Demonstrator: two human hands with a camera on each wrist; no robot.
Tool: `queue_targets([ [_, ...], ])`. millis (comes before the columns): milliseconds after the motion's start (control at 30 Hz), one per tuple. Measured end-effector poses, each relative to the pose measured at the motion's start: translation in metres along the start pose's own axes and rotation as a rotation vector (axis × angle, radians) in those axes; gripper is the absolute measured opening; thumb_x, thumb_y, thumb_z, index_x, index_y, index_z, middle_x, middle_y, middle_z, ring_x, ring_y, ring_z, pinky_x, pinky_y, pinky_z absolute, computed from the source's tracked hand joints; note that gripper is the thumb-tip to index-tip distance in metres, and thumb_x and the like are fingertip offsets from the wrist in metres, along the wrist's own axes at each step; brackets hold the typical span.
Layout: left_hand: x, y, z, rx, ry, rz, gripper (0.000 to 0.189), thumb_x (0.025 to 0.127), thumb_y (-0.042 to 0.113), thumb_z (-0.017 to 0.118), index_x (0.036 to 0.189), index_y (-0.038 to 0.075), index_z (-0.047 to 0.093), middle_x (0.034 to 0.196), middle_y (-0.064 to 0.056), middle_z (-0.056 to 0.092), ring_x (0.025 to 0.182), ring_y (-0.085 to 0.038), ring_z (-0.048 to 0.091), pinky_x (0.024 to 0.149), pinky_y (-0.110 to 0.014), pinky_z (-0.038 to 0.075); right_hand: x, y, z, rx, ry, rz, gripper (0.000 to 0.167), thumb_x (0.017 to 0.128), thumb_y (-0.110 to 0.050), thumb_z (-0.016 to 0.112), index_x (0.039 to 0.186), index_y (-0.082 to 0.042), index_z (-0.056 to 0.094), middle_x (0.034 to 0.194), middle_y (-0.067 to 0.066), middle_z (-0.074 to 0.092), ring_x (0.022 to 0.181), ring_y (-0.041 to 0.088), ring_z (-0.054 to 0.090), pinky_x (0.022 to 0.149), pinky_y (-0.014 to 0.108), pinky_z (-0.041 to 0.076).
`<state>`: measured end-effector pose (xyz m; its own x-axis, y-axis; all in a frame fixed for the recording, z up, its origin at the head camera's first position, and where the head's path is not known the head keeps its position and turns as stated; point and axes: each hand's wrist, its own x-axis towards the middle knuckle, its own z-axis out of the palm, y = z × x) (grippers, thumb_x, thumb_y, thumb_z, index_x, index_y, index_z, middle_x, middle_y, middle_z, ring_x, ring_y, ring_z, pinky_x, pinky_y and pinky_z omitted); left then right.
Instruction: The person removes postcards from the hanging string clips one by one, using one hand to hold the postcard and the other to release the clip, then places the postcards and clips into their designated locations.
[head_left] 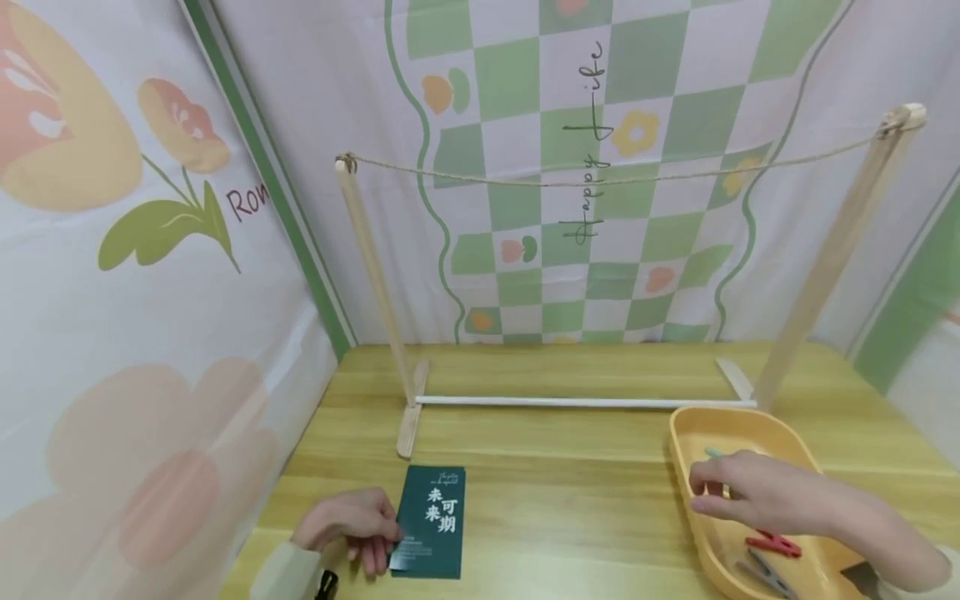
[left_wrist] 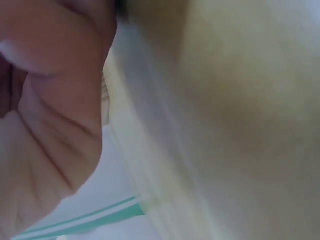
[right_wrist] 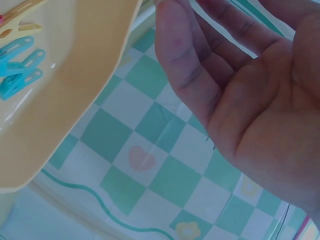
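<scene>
A dark green card (head_left: 431,521) with white lettering lies on the table, another card edge showing beneath it. My left hand (head_left: 356,521) pinches its lower left edge, thumb on top and fingers at the side. In the left wrist view, that hand (left_wrist: 55,110) fills the left side and the card is out of sight. Over the yellow bin (head_left: 678,442) hovers my right hand (head_left: 757,492), fingers loosely bent and nothing held. Inside the bin are a red clothespin (head_left: 774,544), a grey clothespin (head_left: 768,573) and, partly behind the hand, a mint-green piece (head_left: 714,452). Turquoise clothespins (right_wrist: 20,67) show in the right wrist view.
Behind the bin and card stands a wooden frame, with a left post (head_left: 375,275), a right post (head_left: 832,258) and a white bottom bar (head_left: 585,402). A thin twine (head_left: 555,182) sags between the post tops. Printed curtains (head_left: 510,75) hang behind the table.
</scene>
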<state>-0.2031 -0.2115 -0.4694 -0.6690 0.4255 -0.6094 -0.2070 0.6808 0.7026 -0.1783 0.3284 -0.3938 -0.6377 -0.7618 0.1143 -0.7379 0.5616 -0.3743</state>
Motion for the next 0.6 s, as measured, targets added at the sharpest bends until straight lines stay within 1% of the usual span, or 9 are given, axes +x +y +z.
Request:
queue_targets([
  [200,0.002,0.009,-0.005,0.049,-0.006,-0.100,0.028,0.089,0.019,0.066,0.067,0.004,0.067,0.054,-0.004,0.067,0.039,-0.005,0.057,0.033,-0.013,0.031,0.012,0.000,-0.002,0.036,0.009,0.010,0.011,0.097,-0.018,0.062,0.096,-0.029,0.062,0.084,-0.024,0.058,0.071,-0.012,0.049,0.053,0.017,0.040],
  [233,0.003,0.012,-0.006,0.058,0.005,-0.104,0.028,0.090,0.019,0.065,0.066,0.004,0.067,0.054,-0.003,0.067,0.039,-0.005,0.057,0.033,-0.013,0.031,0.014,0.001,-0.005,0.033,0.021,0.007,0.012,0.096,-0.017,0.062,0.096,-0.029,0.062,0.084,-0.024,0.059,0.071,-0.012,0.049,0.053,0.017,0.040],
  [300,0.003,0.020,-0.010,0.080,0.043,-0.079,0.028,0.092,0.019,0.062,0.068,0.005,0.066,0.055,-0.002,0.066,0.040,-0.006,0.056,0.034,-0.014,0.031,0.020,0.002,-0.011,-0.021,0.092,-0.006,0.016,0.094,-0.017,0.066,0.093,-0.032,0.061,0.082,-0.026,0.058,0.069,-0.012,0.048,0.053,0.016,0.039],
  [333,0.004,0.028,-0.013,0.100,0.064,-0.053,0.030,0.094,0.019,0.059,0.069,0.004,0.066,0.055,-0.001,0.065,0.041,-0.007,0.056,0.035,-0.015,0.031,0.022,0.002,-0.016,-0.029,0.121,-0.001,0.018,0.093,-0.016,0.066,0.092,-0.033,0.060,0.080,-0.026,0.057,0.067,-0.012,0.047,0.053,0.015,0.039],
  [400,0.005,0.044,-0.022,0.135,0.130,0.026,0.031,0.098,0.021,0.055,0.075,0.004,0.066,0.060,-0.003,0.065,0.046,-0.009,0.056,0.038,-0.017,0.035,0.023,0.003,-0.029,-0.046,0.144,0.046,0.017,0.093,-0.016,0.066,0.092,-0.032,0.061,0.079,-0.026,0.057,0.066,-0.012,0.047,0.053,0.015,0.039],
  [467,0.009,0.062,-0.033,0.146,0.188,0.136,0.032,0.101,0.023,0.051,0.082,0.002,0.065,0.068,-0.007,0.067,0.052,-0.013,0.059,0.041,-0.020,0.039,0.025,0.004,-0.044,-0.045,0.131,0.116,0.013,0.095,-0.018,0.064,0.093,-0.031,0.063,0.080,-0.026,0.059,0.067,-0.011,0.050,0.055,0.017,0.042],
  [500,0.011,0.071,-0.039,0.138,0.207,0.178,0.033,0.102,0.024,0.049,0.085,0.001,0.065,0.072,-0.010,0.068,0.056,-0.016,0.062,0.043,-0.023,0.042,0.027,0.005,-0.051,-0.011,0.099,0.160,0.011,0.097,-0.019,0.061,0.094,-0.028,0.063,0.081,-0.024,0.062,0.069,-0.009,0.052,0.056,0.019,0.044],
  [533,0.015,0.080,-0.044,0.124,0.231,0.226,0.034,0.103,0.025,0.049,0.087,0.000,0.065,0.075,-0.012,0.069,0.059,-0.019,0.064,0.044,-0.024,0.045,0.030,0.005,-0.058,-0.005,0.073,0.208,0.008,0.099,-0.021,0.059,0.095,-0.026,0.065,0.083,-0.021,0.063,0.070,-0.008,0.054,0.057,0.020,0.045],
  [600,0.022,0.098,-0.050,0.082,0.265,0.289,0.035,0.103,0.027,0.048,0.090,0.000,0.065,0.083,-0.016,0.070,0.066,-0.023,0.068,0.048,-0.026,0.048,0.041,0.006,-0.069,-0.009,0.045,0.284,0.012,0.100,-0.026,0.057,0.097,-0.021,0.067,0.085,-0.016,0.066,0.073,-0.004,0.058,0.060,0.022,0.048],
])
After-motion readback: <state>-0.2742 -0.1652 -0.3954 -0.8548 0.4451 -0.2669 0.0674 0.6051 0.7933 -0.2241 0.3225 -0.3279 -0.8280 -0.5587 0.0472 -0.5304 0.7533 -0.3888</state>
